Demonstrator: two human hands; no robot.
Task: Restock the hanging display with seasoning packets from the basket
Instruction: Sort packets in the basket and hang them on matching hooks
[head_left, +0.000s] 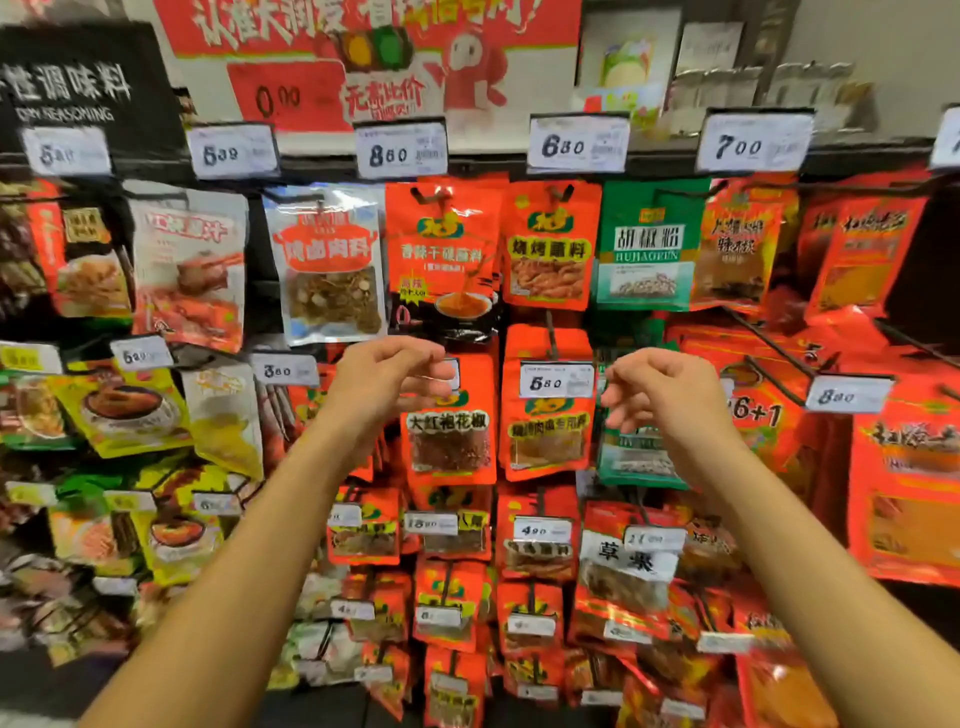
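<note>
Reaching up with both bare arms, the person has the left hand (387, 376) and the right hand (662, 387) raised side by side in front of the hanging display of glossy seasoning packets (545, 244), level with the second row of hooks. Both hands have their fingers loosely curled with nothing between them that I can make out; the left one shows a faint thin glint near its fingertips, but whether that is a hook end or packet edge I cannot tell. No basket is in view from here, and neither hand carries a packet, so I would judge this a pause between hangings, or a moment of straightening stock, not the act of hanging itself. The rows look well filled: the tall orange-red packet with a dark lower band (441, 260), the orange-red barbecue-seasoning packet (548, 244) beside it and the green-and-white pepper-powder packet (647, 244) all hang from their black wire hooks, with more red packets, such as the red packet with a clear window of dark peppercorns (449, 421), stacked in the rows below. How much remains to hang cannot be read without the basket. Every packet hangs with its long axis vertical, punched top edge up on the hook, printed face turned out towards the aisle; white price tags (400, 148) sit at the hook tips.
</note>
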